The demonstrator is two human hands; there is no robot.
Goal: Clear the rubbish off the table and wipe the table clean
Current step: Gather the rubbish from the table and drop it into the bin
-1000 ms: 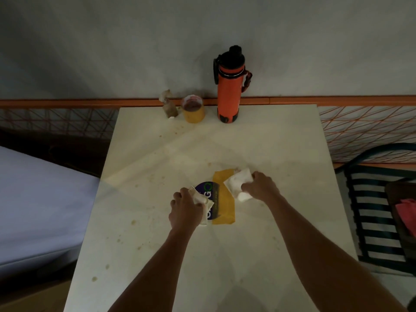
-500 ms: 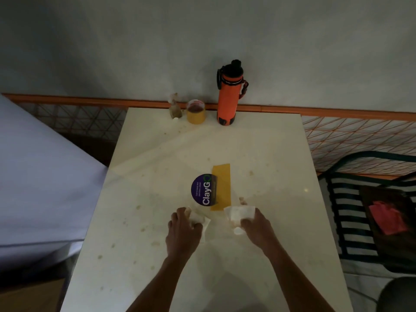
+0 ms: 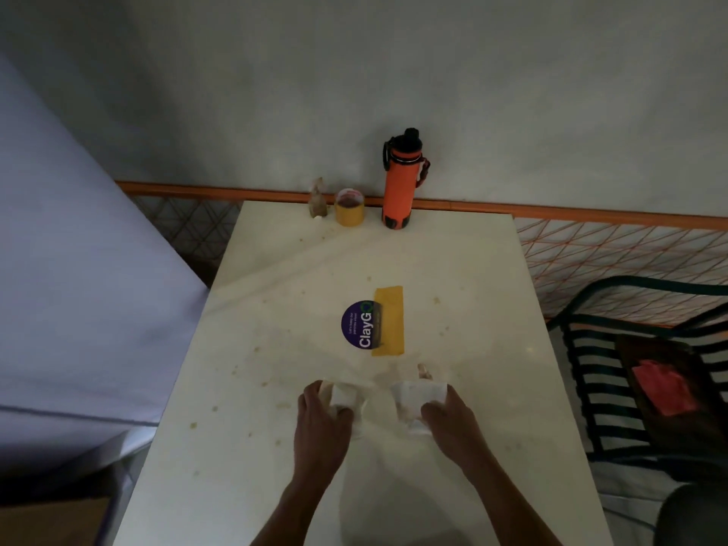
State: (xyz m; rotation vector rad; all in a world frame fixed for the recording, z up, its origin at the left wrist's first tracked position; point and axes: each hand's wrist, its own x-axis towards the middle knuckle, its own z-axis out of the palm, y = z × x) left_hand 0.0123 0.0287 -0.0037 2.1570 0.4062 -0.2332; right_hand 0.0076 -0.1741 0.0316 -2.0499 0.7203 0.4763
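Note:
The white table (image 3: pixel 472 293) is speckled with brown crumbs and stains. My left hand (image 3: pixel 321 421) holds a crumpled white tissue (image 3: pixel 343 394) down on the tabletop. My right hand (image 3: pixel 453 421) holds a second white tissue (image 3: pixel 415 394) on the table just to its right. A small scrap of rubbish (image 3: pixel 424 371) lies just beyond the right tissue. Past both hands, a purple round sticker (image 3: pixel 356 325) and a yellow strip of tape (image 3: pixel 389 321) lie flat on the table.
At the far edge stand an orange bottle (image 3: pixel 402 183), a yellow tape roll (image 3: pixel 349 208) and a crumpled wrapper (image 3: pixel 317 199). A dark slatted chair (image 3: pixel 598 372) with a red cloth (image 3: pixel 662 388) is on the right. A pale mattress (image 3: pixel 78 289) is on the left.
Both hands have drawn the tissues toward me along the table, uncovering the purple sticker and the yellow tape. The view has pulled back and tilted up.

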